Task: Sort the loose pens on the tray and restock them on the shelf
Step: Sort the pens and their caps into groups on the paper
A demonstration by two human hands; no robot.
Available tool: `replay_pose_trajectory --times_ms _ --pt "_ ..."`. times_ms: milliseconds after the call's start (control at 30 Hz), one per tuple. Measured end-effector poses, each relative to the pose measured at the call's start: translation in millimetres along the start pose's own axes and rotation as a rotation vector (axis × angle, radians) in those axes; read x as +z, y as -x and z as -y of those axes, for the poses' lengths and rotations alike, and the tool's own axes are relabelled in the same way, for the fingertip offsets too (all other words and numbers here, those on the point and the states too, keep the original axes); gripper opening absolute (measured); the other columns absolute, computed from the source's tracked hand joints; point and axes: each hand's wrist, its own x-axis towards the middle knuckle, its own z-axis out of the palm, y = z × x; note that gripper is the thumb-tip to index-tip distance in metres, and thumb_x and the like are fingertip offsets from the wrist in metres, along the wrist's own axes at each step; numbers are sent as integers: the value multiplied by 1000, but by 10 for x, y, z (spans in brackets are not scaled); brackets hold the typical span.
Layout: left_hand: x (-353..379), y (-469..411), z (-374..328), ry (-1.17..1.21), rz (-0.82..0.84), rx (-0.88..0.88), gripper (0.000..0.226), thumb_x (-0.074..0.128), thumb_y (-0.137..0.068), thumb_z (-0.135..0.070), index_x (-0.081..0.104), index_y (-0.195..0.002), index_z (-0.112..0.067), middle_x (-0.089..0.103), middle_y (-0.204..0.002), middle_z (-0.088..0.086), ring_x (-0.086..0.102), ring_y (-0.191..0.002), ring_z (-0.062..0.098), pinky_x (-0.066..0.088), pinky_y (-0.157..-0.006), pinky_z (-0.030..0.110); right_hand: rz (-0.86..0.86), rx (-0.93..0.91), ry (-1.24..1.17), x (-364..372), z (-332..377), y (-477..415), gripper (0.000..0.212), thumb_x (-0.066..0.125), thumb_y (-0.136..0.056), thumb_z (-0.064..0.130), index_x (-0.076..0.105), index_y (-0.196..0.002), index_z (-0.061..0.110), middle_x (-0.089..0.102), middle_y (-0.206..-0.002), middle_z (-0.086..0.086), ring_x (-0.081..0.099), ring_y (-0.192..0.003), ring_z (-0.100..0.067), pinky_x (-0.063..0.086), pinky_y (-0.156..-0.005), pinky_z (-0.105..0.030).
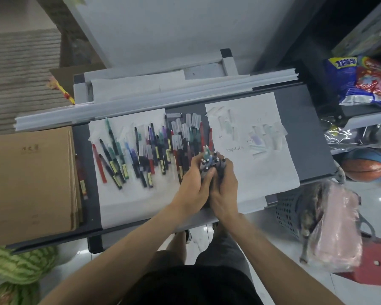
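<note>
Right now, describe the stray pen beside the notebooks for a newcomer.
Start at the dark grey tray. At its left end lies a brown notebook stack; a dark red pen runs along its right edge. Unlike the piled pens, it lies alone, off the white paper.

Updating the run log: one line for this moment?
left hand, right hand: gripping pen bundle upright | loose pens: spread on paper

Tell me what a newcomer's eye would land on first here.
First, the left hand and right hand at the centre, both gripping a bundle of pens upright. Next, the colourful loose pens fanned across white paper on the dark tray, left of the hands. Then the clear caps scattered on the right-hand paper sheet.
</note>
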Motion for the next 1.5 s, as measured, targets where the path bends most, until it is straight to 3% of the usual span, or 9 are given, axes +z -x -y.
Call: replay_pose_trajectory --times_ms 233,433,500,633,800,933,1067,1267,1500 --pt "56 1 -17 42 -27 -30 50 49 -109 -26 27 -138 -59 70 -128 -3 67 -121 12 51 -108 47 -36 3 1 17 35 -19 27 53 -103 1 51 -118 23 67 -102 14 67 -92 -2 48 -78 -11" --pt "-43 -15 -383 137 -123 8 46 50 -109 -15 27 -148 -8 62 -133 -12 61 -124 2 47 -108 24 -7 27 -131 -23 418 -81 13 55 -101 6 55 -112 12 67 -97 7 64 -86 -4 51 -78 -21" --pt "-140 -32 -492 195 -188 -48 51 51 -108 -15 24 -151 -10 60 -139 -5 59 -129 4 45 -111 25 47 60 -163 14 645 -115 17 54 -101 17 58 -118 15 69 -101 11 67 -92 -3 53 -82 -20" --pt "-481 -2 -446 287 -264 -273 39 52 -108 -13 47 -147 -15 69 -130 -5 64 -122 4 47 -111 31 188 64 -6 261 935 -104 21 48 -104 4 55 -117 20 67 -102 11 65 -88 4 46 -75 -7" --pt "-1117 142 -225 325 -356 -529 28 52 -109 -23 55 -137 -22 71 -120 9 64 -118 40 55 -87 60 382 131 94 856 1108 46 8 45 -106 6 52 -105 10 63 -93 -2 61 -83 -17 42 -61 -10" --pt "-1567 308 -35 286 -442 -582 31 53 -107 -19 54 -138 -24 71 -124 2 67 -112 19 56 -97 48 468 193 68 1386 1191 151 12 46 -106 9 56 -106 16 65 -96 5 65 -92 -13 51 -74 -14" --pt "-1945 416 48 206 -524 -554 23 52 -106 -11 59 -127 -16 71 -112 9 70 -99 27 57 -74 45 533 222 72 1804 1238 185 16 45 -107 13 58 -114 18 67 -107 2 64 -94 -14 49 -73 -16" --pt "-2313 289 124 151 -493 -554 28 56 -97 -3 69 -118 -15 76 -108 5 73 -104 21 59 -93 42 562 308 91 2192 1352 76 27 47 -102 13 63 -123 13 70 -117 -6 67 -105 -25 56 -90 -40" --pt "-2452 247 166 86 -560 -616 28 68 -78 -28 72 -105 -23 78 -95 -1 76 -89 19 62 -86 51 546 351 110 2333 1347 -25 29 49 -98 16 67 -121 17 73 -110 -1 70 -99 -22 61 -91 -45"
